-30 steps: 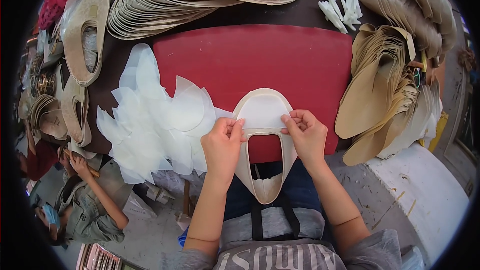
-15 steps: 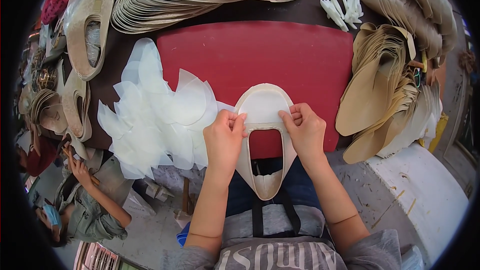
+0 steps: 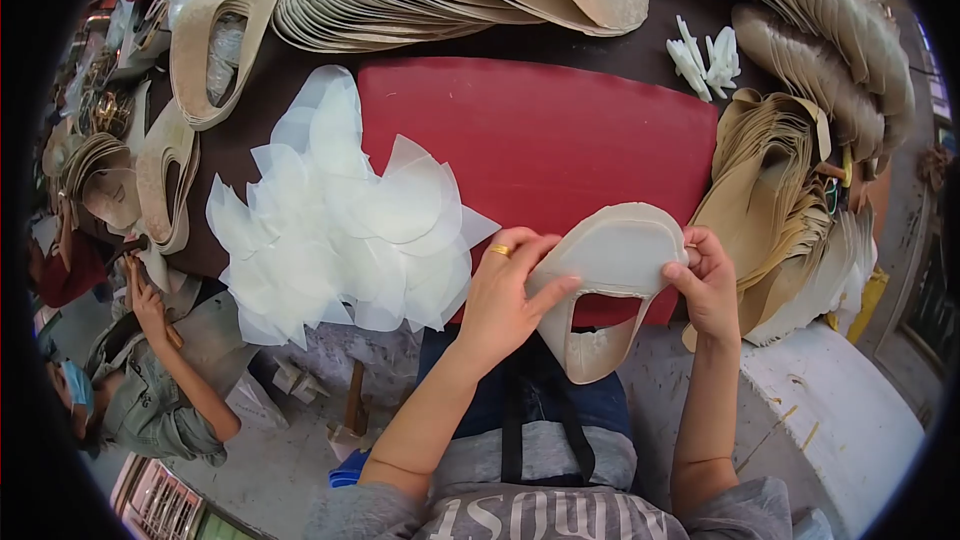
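A beige shoe upper (image 3: 600, 353) with a large opening is held up over the near edge of the red mat, tilted to the right. Its rounded toe end carries a pale white lining piece (image 3: 612, 252). My left hand (image 3: 510, 285), with a gold ring, grips the upper's left edge, thumb lying on the lining. At the right edge my right hand (image 3: 708, 280) pinches the upper between thumb and fingers. Left of my hands lies a loose pile of translucent white toe-shaped pieces (image 3: 345, 230), one pointed tip reaching toward my left hand.
The red mat (image 3: 520, 130) lies on a dark table. Stacked beige uppers (image 3: 400, 0) stand at the back, with tan insole-shaped pieces (image 3: 750, 190) at the right. Small white sticks (image 3: 705, 58) lie at the back right. A co-worker (image 3: 165, 370) is at the lower left.
The shoe upper has moved right and tilted, its toe end swinging rightward. Both hands moved right with it, and my left hand has spread its grip along the edge. The view has shifted slightly.
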A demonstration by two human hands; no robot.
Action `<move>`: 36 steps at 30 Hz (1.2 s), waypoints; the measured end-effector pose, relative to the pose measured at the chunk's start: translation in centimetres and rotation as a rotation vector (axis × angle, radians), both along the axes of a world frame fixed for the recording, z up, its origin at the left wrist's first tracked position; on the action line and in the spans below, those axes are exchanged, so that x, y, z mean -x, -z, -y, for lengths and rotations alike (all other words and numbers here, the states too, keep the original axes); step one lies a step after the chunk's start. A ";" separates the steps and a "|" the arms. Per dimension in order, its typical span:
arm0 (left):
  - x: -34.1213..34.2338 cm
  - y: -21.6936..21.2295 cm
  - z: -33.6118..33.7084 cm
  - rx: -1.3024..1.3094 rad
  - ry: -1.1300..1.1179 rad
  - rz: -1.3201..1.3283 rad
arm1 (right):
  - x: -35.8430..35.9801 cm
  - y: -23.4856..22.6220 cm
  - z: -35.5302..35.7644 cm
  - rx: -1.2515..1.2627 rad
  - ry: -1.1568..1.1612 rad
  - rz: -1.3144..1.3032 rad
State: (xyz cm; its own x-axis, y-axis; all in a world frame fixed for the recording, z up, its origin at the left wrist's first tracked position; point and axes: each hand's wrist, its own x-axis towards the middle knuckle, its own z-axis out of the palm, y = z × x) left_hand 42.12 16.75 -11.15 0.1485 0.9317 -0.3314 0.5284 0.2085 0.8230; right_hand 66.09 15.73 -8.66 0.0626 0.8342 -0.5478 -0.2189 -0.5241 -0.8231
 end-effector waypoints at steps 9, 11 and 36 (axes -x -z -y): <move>8.8 -2.9 5.7 0.788 0.024 1.657 | 7.6 -3.1 -1.7 -0.081 -0.082 -0.163; 13.7 -4.1 9.6 0.724 0.016 1.212 | 9.9 -5.0 -3.1 -0.124 0.063 -0.135; 33.3 -2.7 -18.6 -0.553 0.143 -0.984 | 8.5 -7.3 -20.9 -0.972 0.030 0.976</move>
State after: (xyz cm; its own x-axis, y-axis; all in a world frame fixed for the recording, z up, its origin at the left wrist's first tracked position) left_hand 8.84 35.40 -8.46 0.1681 0.9818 0.0882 0.9857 -0.1686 -0.0015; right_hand 57.55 36.65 -1.37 0.1057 0.8443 0.5254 0.6531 0.3395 -0.6769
